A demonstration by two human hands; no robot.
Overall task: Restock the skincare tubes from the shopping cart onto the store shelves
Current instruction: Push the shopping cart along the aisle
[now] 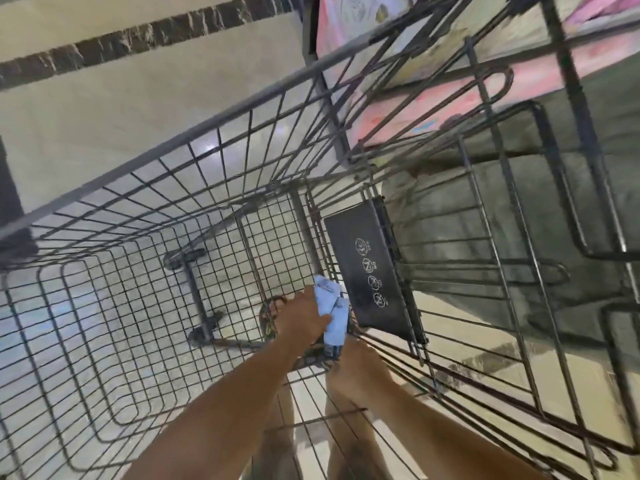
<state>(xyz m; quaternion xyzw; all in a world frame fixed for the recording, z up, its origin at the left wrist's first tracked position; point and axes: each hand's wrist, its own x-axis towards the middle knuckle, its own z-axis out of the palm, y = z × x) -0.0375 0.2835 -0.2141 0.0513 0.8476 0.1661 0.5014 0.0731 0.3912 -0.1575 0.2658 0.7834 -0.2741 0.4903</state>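
Skincare tubes (329, 308), pale blue with dark caps, are what you are holding low inside the shopping cart (207, 124), in the corner of the basket nearest you. The cart fills nearly the whole view, its grey wire walls and mesh bottom seen from above, with the top rail running up towards the right. Through the wires you can see the floor (104, 116), pale and glossy, crossed at the far side by a dark band (138, 39). At the upper right stand the store shelves (415, 109), stocked with pink packs too blurred to read. A black panel (370, 271) printed with four round white symbols leans against the cart's near wire wall, just beside the tubes on their right. Both your bare forearms reach down into the basket from the bottom edge. Your left hand (304, 317) grips the bunch of tubes, its fingers (310, 296) curled round them and the thumb laid across their front, so that the blue ends stick out above the hand. Your right hand (356, 362) lies just below, its back turned up, right by the dark caps; its fingers are hidden, so you cannot tell how far they are closed or whether they hold anything. The tubes are bunched together, at least two of them.
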